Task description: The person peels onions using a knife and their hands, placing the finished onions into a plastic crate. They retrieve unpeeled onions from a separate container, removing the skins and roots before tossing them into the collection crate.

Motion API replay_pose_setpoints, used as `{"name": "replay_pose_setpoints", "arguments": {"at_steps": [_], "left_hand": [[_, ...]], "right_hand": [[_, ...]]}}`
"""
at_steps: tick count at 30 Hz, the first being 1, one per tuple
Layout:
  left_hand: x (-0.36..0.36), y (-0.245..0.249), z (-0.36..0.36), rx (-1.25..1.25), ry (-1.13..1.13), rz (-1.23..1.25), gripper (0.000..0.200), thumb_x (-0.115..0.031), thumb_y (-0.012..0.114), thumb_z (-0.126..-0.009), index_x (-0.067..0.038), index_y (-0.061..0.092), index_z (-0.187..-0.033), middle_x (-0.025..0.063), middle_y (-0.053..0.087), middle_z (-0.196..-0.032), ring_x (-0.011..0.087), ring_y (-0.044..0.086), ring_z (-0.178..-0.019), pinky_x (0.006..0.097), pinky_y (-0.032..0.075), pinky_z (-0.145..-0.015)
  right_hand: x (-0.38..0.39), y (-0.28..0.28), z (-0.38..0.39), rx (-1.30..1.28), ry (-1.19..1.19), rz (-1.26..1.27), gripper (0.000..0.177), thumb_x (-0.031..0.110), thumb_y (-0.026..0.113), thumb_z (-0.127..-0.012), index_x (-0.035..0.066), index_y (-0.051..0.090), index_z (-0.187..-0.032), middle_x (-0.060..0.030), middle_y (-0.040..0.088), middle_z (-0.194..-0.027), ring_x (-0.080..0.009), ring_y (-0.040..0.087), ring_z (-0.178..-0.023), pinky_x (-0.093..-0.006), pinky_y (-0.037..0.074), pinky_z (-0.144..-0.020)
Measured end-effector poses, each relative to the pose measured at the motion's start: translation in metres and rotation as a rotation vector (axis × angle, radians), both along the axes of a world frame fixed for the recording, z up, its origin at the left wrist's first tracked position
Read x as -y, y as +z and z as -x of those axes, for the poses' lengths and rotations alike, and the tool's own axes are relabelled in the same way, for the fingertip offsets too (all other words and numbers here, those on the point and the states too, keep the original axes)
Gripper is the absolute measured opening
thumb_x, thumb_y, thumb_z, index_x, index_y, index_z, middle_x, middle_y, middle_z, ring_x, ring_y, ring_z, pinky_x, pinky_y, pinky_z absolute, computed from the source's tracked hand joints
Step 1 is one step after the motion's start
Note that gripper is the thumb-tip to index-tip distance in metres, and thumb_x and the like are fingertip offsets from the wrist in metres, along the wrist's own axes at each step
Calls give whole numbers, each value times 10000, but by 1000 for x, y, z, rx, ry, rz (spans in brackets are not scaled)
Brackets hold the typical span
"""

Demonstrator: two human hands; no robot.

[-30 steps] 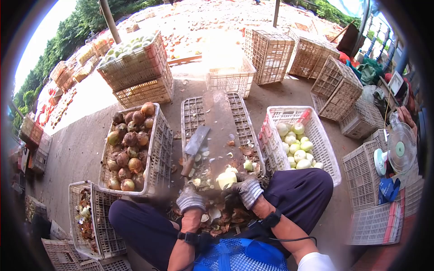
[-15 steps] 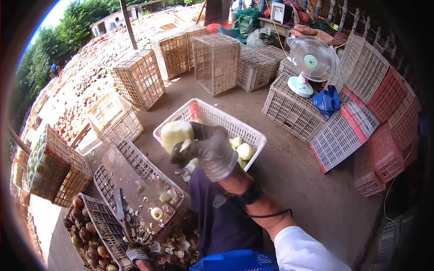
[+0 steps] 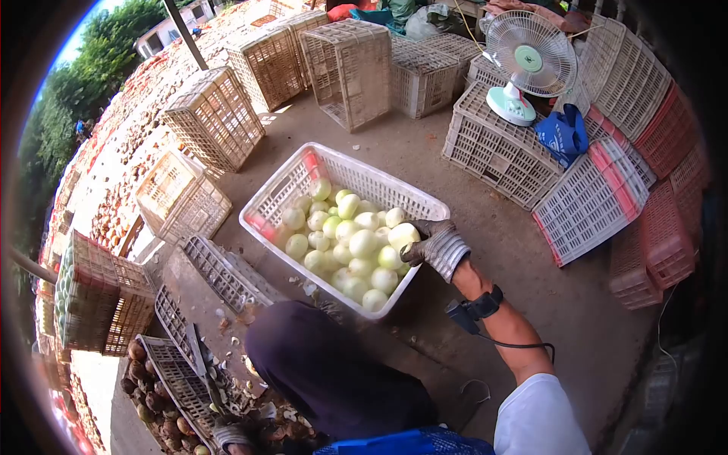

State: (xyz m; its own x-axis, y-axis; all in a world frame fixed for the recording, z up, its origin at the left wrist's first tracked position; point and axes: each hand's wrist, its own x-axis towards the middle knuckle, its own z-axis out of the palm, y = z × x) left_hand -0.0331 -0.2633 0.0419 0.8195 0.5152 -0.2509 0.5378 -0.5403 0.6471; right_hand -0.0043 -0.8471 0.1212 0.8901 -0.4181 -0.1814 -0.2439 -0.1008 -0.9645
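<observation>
- Shaded grey-brown floor (image 3: 584,326)
- Bright sunlit ground (image 3: 100,379) at the left
- Green trees (image 3: 106,83) and a pale building (image 3: 165,36) beyond
- Slanting post (image 3: 186,34) at the upper left
- White-and-green fan (image 3: 528,59) standing on a pale crate (image 3: 489,155)

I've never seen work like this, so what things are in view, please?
white crate: one, white with red patches, centre
peeled onions: many, pale green, in that crate
unpeeled onions: many, brown, bottom left
knife: one, grey, lower left
peelings: many, mostly pale, lower left
other crates: many, off-white and red, around
fan: one, white and green, on a crate
bag: one, blue, beside the fan
trees: several, green, upper left
right hand: one, grey-gloved, against an onion
left hand: one, grey-gloved, bottom left
leg: one, dark-trousered, bottom centre
</observation>
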Motion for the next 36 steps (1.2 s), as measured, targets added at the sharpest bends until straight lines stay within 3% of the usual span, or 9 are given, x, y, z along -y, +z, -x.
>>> {"name": "replay_pose_setpoints", "arguments": {"at_steps": [4,9,12,15,17,21,25,30,36], "left_hand": [[-3,2,0,-2,20,-13,149,-53,663,-648,-19,640,-791,77,634,-671,212,610,-645,302,498,-578],[-1,0,0,-26,50,-33,165,-37,664,-635,-16,637,-796,77,629,-675,212,603,-639,305,494,-571],[0,-1,-2,-39,56,-36,175,-28,664,-628,-15,634,-800,77,626,-677,212,598,-636,307,492,-567],[0,-3,-4,-51,58,-35,186,-18,664,-620,-13,632,-803,77,622,-680,212,594,-633,309,490,-563],[-1,-4,-6,-55,57,-34,193,-12,664,-615,-12,630,-805,77,620,-682,212,591,-631,310,489,-560],[-5,-7,-7,-64,64,-31,209,1,665,-605,-9,627,-810,77,616,-685,212,585,-627,312,487,-555],[-8,-10,-10,-88,65,-27,224,14,665,-595,-7,624,-814,77,612,-688,212,580,-623,314,484,-549],[-11,-13,-11,-102,76,-25,244,30,665,-582,-4,620,-820,77,607,-692,212,573,-618,317,481,-542],[-19,-3,2,-121,40,-54,269,49,666,-567,0,615,-826,77,601,-698,212,564,-611,321,477,-534]], "right_hand": [[-11,-17,-28,-110,208,439,545,130,787,-633,102,627,-1152,-95,680,-945,-167,624,-862,-293,521,-802],[-24,-46,-59,-130,306,392,544,159,778,-648,73,614,-1159,-102,684,-870,-162,633,-714,-299,533,-702],[-36,-53,-82,-199,350,483,492,317,703,-676,89,622,-1105,-147,664,-927,-272,628,-810,-367,510,-757],[-47,-93,-125,-367,570,875,561,423,692,-680,87,606,-1121,-164,659,-980,-324,636,-874,-405,502,-800],[-57,-111,-143,-314,639,739,599,435,718,-668,96,596,-1146,-164,647,-1042,-313,628,-941,-408,498,-831],[-69,-165,-171,-455,920,993,601,440,726,-660,98,604,-1139,-167,584,-1197,-302,591,-1050,-406,487,-872],[-78,-161,-165,-479,1084,1253,336,310,612,-735,79,682,-969,-132,677,-977,-307,644,-884,-386,510,-779],[-98,-133,-159,-479,1026,1252,245,127,541,-748,20,703,-897,-198,679,-878,-309,674,-820,-429,530,-657],[-110,-166,-167,-489,1030,1365,220,148,551,-789,64,703,-923,-169,683,-933,-296,671,-855,-421,521,-712]]}}
